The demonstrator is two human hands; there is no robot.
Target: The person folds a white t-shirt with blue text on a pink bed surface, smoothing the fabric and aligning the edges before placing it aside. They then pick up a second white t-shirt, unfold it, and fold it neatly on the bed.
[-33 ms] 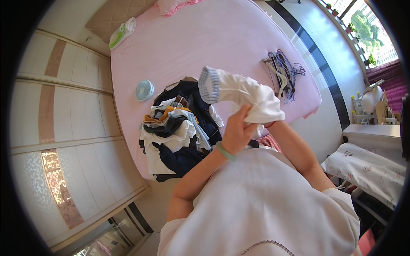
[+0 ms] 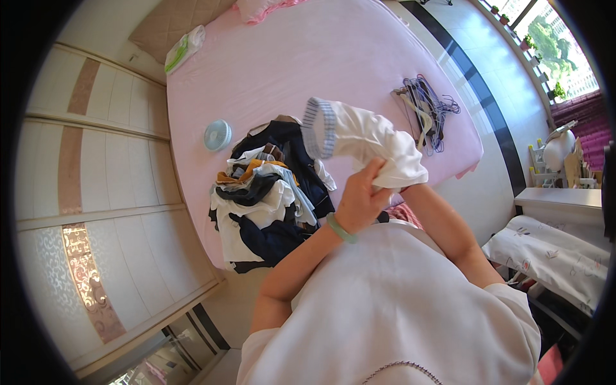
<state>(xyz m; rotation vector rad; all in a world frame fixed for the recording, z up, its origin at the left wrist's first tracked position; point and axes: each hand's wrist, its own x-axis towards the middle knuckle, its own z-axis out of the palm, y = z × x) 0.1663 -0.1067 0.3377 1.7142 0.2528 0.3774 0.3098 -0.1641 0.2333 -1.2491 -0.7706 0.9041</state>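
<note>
A white sleeve [image 2: 375,138] with a blue-striped cuff [image 2: 319,128] stretches up and to the left over the bed. My left hand [image 2: 364,202], with a pale green bangle at its wrist, is closed on the white fabric near the sleeve's lower end. From the right comes my right forearm [image 2: 449,228], running up into the fabric. The right hand itself is covered by the cloth, so its fingers do not show. To the left of the sleeve lies a heap of clothes [image 2: 256,186], with dark navy, white, grey and mustard pieces.
The garments lie on a bed with a pink sheet [image 2: 308,58]. A small light-blue fan [image 2: 217,135] stands left of the heap. Several hangers [image 2: 428,115] are bunched near the bed's right edge. A pale wardrobe [image 2: 122,167] borders the left side; a cloth-covered rack [image 2: 552,256] is at right.
The cuff has shifted slightly to the right, with its opening turned a little. My left hand stays closed on the fabric and has barely moved.
</note>
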